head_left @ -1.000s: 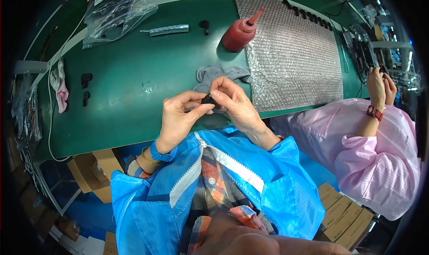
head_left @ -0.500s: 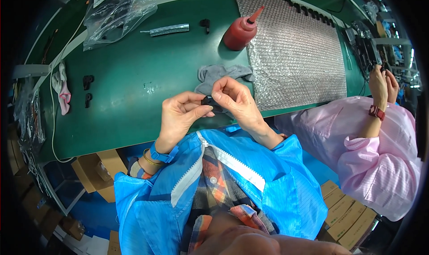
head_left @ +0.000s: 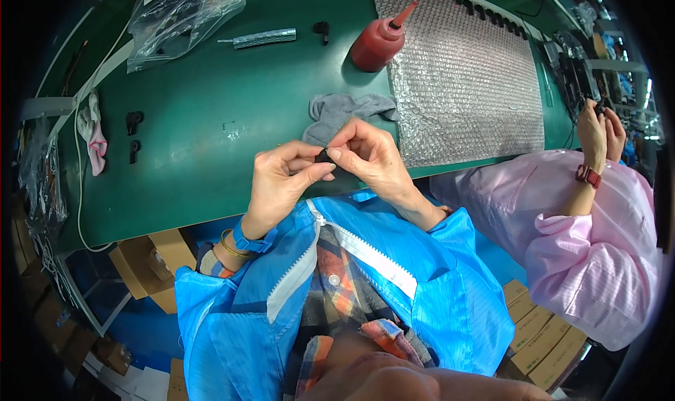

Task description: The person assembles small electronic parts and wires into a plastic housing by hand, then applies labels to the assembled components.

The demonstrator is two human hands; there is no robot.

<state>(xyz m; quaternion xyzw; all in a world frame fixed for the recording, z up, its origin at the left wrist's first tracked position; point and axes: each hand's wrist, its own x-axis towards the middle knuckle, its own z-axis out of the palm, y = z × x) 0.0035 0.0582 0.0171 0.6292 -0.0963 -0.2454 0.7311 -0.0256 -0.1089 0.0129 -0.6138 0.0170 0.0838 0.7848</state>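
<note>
A small black part [head_left: 324, 156], mostly hidden by fingers, is held just above the near edge of the green bench. My left hand [head_left: 285, 176] pinches it between thumb and fingers. From the other side, my right hand [head_left: 369, 158] presses its thumb and forefinger together at the part's edge; whether something tiny is between them I cannot make out. A crumpled grey cloth [head_left: 344, 113] lies right behind both hands. Farther back stands a red squeeze bottle [head_left: 377, 46] with a pointed tip.
Two black parts [head_left: 134, 135] lie at left near a pink-and-white cloth [head_left: 95, 137]. A silver-handled tool [head_left: 265, 38], another black part [head_left: 321, 31] and a clear plastic bag [head_left: 186, 21] are at the back. Bubble wrap [head_left: 464, 85] bears a row of black parts. A co-worker in pink [head_left: 598, 253] sits at right.
The black part has turned in my fingers and less of it shows. My hands stay almost in place; the whole view has shifted slightly.
</note>
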